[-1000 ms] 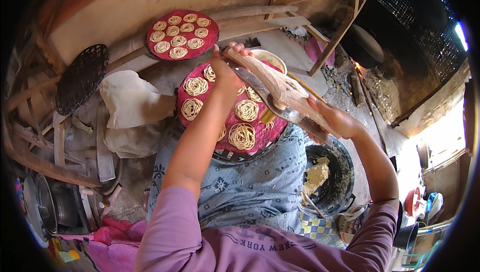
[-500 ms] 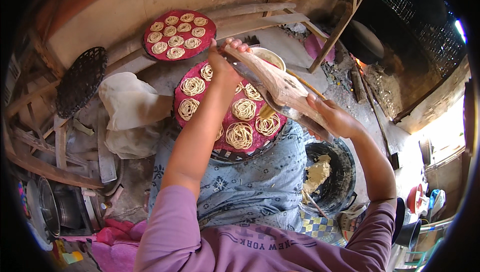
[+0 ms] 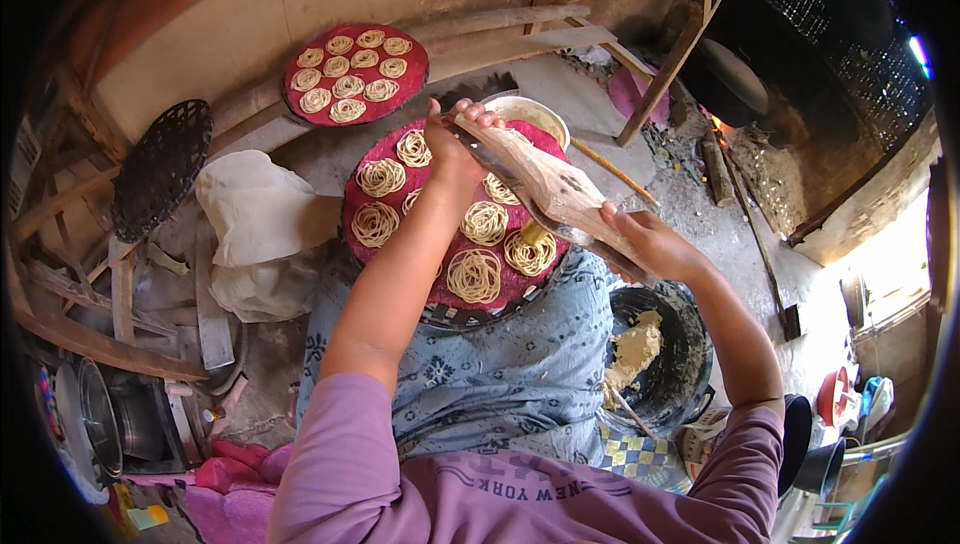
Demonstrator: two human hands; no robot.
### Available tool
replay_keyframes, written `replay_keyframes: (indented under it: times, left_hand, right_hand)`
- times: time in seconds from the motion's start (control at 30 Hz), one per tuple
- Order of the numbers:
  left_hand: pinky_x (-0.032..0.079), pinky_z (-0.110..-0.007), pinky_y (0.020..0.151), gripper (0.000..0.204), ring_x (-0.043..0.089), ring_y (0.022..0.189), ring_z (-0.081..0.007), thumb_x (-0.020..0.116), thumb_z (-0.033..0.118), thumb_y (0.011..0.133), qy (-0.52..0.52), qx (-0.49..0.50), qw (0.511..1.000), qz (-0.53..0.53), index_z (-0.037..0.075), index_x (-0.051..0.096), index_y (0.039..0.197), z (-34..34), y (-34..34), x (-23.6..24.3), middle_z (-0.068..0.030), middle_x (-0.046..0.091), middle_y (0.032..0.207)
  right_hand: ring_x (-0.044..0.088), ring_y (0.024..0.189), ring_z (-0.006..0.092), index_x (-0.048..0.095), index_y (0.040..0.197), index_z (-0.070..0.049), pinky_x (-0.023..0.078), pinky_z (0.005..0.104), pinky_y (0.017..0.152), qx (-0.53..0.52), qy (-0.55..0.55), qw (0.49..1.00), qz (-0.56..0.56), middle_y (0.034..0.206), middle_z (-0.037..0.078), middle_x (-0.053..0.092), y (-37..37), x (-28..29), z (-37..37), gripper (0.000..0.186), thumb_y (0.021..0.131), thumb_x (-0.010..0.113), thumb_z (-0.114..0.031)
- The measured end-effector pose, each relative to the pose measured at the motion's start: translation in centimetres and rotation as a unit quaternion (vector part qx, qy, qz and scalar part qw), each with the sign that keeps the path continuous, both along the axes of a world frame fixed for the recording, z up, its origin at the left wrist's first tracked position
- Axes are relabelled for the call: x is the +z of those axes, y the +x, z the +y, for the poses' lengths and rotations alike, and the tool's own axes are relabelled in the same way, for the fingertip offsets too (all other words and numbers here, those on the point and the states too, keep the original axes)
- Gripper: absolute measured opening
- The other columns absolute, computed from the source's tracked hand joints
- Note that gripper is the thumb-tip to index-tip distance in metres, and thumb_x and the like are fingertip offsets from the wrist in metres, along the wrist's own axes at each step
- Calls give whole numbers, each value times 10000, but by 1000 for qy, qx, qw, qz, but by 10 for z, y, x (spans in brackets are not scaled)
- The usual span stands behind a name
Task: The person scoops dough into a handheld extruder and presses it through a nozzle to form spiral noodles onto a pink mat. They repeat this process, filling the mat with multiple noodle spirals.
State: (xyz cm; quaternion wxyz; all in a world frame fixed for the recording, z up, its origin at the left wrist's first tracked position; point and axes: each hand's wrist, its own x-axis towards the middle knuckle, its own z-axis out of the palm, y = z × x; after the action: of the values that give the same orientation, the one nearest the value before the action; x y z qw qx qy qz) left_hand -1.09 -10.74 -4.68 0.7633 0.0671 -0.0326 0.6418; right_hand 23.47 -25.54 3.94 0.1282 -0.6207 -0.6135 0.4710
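Note:
Both my hands hold a long wooden hand press (image 3: 553,174) slanting above a round red-lined tray (image 3: 513,291) on my lap. My left hand (image 3: 456,142) is closed around its far end, and my right hand (image 3: 655,243) grips the nearer right end. A short yellowish bundle of strands (image 3: 536,232) hangs below the press, over a coiled noodle nest (image 3: 527,257) at the tray's right. Several similar nests, such as a large one (image 3: 474,277), lie on the tray. My left forearm and the press hide part of the tray.
Another red tray (image 3: 355,77) of nests rests at the back left. A cream bowl (image 3: 553,127) with a yellow stick (image 3: 612,173) stands beyond the press. A black basin (image 3: 685,354) holding dough (image 3: 637,349) is at my right. A fire (image 3: 718,126) burns at the far right.
The press has shifted slightly left and lower over the nest at the tray's right. Both hands still grip it and have moved with it; the bundle beneath looks shorter.

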Motion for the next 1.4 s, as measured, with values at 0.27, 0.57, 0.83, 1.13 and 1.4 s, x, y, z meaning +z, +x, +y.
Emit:
replay_keyframes:
  times: [0.27, 0.57, 0.83, 1.13, 1.4]
  left_hand:
    - [415, -368, 668, 492, 491, 577, -193, 291, 457, 979, 76, 16, 997, -20, 132, 481, 662, 30, 2, 12, -13, 488, 598]
    - [397, -350, 611, 563, 461, 529, -175, 192, 499, 1006, -4, 39, 999, -22, 144, 430, 640, 61, 18, 19, 2, 441, 559]
    - [400, -388, 589, 615, 434, 495, -191, 155, 583, 996, -58, -4, 997, -57, 138, 411, 659, 55, 30, 24, -17, 425, 546]
    - [401, -351, 588, 565, 440, 503, -173, 201, 509, 999, 10, 20, 1000, -1, 149, 433, 632, 66, 13, 30, 7, 432, 541]
    - [402, -374, 601, 597, 418, 506, -187, 161, 552, 982, -15, -19, 999, -48, 149, 401, 614, 68, 33, 0, -12, 401, 523]
  right_hand:
    - [549, 513, 110, 632, 841, -34, 438, 268, 449, 78, -29, 996, 12, 625, 37, 557, 14, 19, 28, 788, 930, 298, -742]
    - [543, 473, 118, 650, 834, 7, 419, 285, 426, 29, 44, 995, -79, 577, 43, 555, 7, 30, 54, 778, 926, 376, -716]
    - [551, 461, 119, 665, 867, 18, 428, 281, 422, 24, 20, 996, -79, 559, 43, 549, 19, 55, 44, 769, 933, 390, -697]
    - [529, 436, 112, 675, 860, 10, 401, 280, 411, -3, 65, 997, -47, 518, 31, 528, 8, 29, 50, 729, 928, 442, -677]
    - [532, 436, 117, 680, 871, 12, 408, 281, 415, 7, 51, 995, -80, 529, 35, 537, 26, 37, 48, 707, 938, 446, -652]
